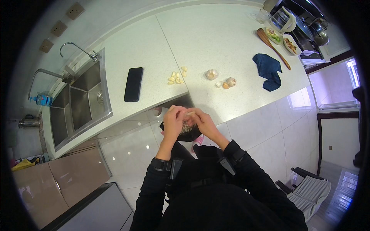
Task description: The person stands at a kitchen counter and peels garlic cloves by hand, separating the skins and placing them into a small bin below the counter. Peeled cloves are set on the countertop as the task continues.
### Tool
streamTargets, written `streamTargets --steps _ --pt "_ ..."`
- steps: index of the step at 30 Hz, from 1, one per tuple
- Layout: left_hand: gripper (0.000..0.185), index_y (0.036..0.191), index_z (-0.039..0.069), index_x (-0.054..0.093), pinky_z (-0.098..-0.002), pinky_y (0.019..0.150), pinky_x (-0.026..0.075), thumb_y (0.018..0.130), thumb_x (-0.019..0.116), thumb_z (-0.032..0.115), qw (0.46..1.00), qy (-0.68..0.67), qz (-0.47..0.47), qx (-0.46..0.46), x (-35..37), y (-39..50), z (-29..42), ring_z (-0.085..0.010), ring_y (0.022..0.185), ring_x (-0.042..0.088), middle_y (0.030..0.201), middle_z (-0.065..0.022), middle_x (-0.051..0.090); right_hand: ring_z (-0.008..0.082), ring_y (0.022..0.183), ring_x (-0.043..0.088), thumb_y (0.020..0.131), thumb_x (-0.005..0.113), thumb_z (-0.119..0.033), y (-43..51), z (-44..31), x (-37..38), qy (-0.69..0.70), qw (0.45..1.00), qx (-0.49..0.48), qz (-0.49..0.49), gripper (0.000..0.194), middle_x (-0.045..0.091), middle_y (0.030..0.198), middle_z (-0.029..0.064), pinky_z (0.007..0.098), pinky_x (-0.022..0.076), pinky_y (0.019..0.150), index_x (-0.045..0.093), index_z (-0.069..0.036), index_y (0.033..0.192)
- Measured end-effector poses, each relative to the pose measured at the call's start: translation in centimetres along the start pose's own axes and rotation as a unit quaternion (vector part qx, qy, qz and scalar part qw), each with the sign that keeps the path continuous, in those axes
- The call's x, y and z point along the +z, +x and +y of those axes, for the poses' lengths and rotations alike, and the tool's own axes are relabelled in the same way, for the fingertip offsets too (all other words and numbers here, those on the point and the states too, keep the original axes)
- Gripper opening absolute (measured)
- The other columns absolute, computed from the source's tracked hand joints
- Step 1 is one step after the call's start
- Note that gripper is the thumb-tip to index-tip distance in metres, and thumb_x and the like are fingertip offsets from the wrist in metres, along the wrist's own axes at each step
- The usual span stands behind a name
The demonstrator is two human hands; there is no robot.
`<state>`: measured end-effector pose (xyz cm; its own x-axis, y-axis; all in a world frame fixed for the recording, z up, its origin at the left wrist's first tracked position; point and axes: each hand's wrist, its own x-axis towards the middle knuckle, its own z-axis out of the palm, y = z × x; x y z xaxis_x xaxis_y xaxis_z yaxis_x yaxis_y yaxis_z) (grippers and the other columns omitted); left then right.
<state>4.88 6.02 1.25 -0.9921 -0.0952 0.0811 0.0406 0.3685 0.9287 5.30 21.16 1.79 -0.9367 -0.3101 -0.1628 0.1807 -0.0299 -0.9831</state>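
My left hand (173,122) and my right hand (205,122) meet in front of the counter edge. Between their fingertips they pinch a small pale garlic clove (190,113), mostly covered by the fingers. Below them, a black bin liner or bin (189,137) holds dry scraps that look like garlic skins (186,129). On the countertop beyond lie several peeled garlic cloves (175,78) in a loose group. To their right rest a garlic bulb (212,74), a partly broken bulb (231,81), an unpeeled clove (225,86) and a whitish piece of garlic (218,84).
A black phone (133,84) lies left of the cloves, beside a steel double sink (83,101). Rightward are a dark blue cloth (267,69), a wooden spatula (273,47), two dishes of chopped food (274,36) and a glass kettle (283,20). A chair (309,193) stands behind, right.
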Motion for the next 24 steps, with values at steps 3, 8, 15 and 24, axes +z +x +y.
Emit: streamTargets --steps 3,8,15,24 --pt "0.010 0.089 -0.001 0.065 -0.0279 0.059 0.052 0.087 0.062 0.008 0.996 -0.030 -0.002 -0.085 -0.2 -0.5 -0.4 -0.0183 0.064 0.064 0.079 -0.0102 0.064 0.0106 0.072 0.058 0.097 0.046 -0.011 0.2 0.4 -0.3 0.005 0.999 0.034 0.006 0.023 0.061 0.081 0.0049 0.0242 0.0484 0.067 0.059 -0.003 0.114" --pt "0.018 0.094 -0.004 0.065 -0.0253 0.063 0.054 0.090 0.061 0.013 0.948 -0.216 -0.086 -0.218 -0.6 -0.5 -0.5 -0.0133 0.068 0.065 0.083 -0.0080 0.066 0.0107 0.071 0.055 0.095 0.049 -0.009 0.3 0.5 -0.7 -0.116 0.991 -0.045 0.039 0.024 0.055 0.081 0.0031 0.0231 0.0460 0.064 0.063 -0.006 0.114" --pt "0.017 0.094 -0.004 0.066 -0.0247 0.064 0.054 0.089 0.062 0.012 0.933 -0.247 -0.101 -0.240 -1.3 -0.2 0.0 -0.0128 0.069 0.064 0.080 -0.0070 0.066 0.0190 0.071 0.056 0.087 0.055 0.001 0.1 -0.6 -0.8 -0.250 0.954 -0.163 0.036 0.033 0.053 0.080 0.0078 0.0286 0.0445 0.063 0.064 -0.011 0.117" --pt "0.012 0.093 -0.002 0.066 -0.0211 0.064 0.047 0.087 0.063 0.008 0.901 -0.323 -0.074 -0.281 -1.6 0.0 0.6 -0.0098 0.067 0.059 0.080 -0.0059 0.066 0.0111 0.081 0.058 0.096 0.049 -0.006 0.3 0.0 -0.4 0.072 0.997 0.012 -0.005 0.030 0.058 0.091 0.0014 0.0252 0.0483 0.076 0.059 -0.006 0.123"
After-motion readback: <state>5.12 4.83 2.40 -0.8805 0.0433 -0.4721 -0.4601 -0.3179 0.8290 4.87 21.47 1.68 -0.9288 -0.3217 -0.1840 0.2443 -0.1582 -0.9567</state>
